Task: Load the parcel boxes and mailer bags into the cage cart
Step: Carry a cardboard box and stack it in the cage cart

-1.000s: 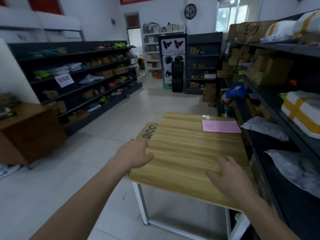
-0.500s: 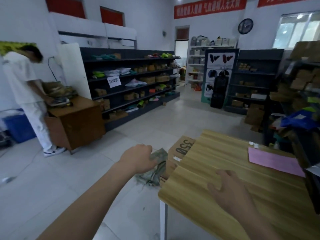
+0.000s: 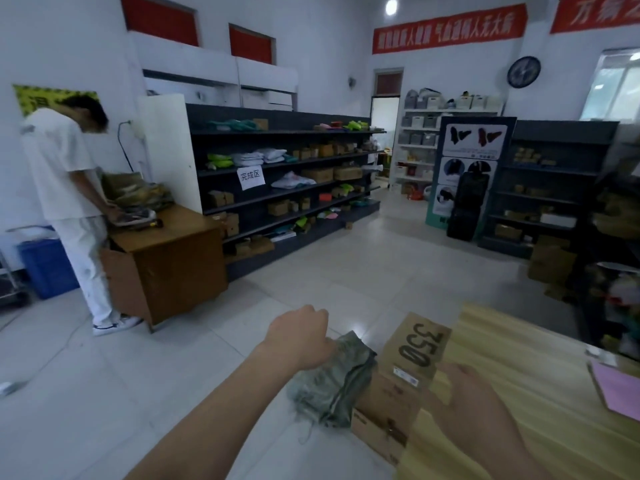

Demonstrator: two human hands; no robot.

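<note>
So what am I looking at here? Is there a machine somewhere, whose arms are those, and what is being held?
There is no machine here. A person wears a wide-angle camera on the head, and it looks forward and down, so the two bare arms at the bottom are the wearer's own. There is only this one view.

The left hand has its fingers curled and seems to grip the top of a crumpled grey-green bag. The bag sits right against a cardboard box marked 350. The right hand lies flat on a wooden table and holds nothing. A pink sheet lies on the table at the right edge.

Further back, another person stands at a brown desk, and dark shelves hold boxes and bags. No cage cart is in view.
</note>
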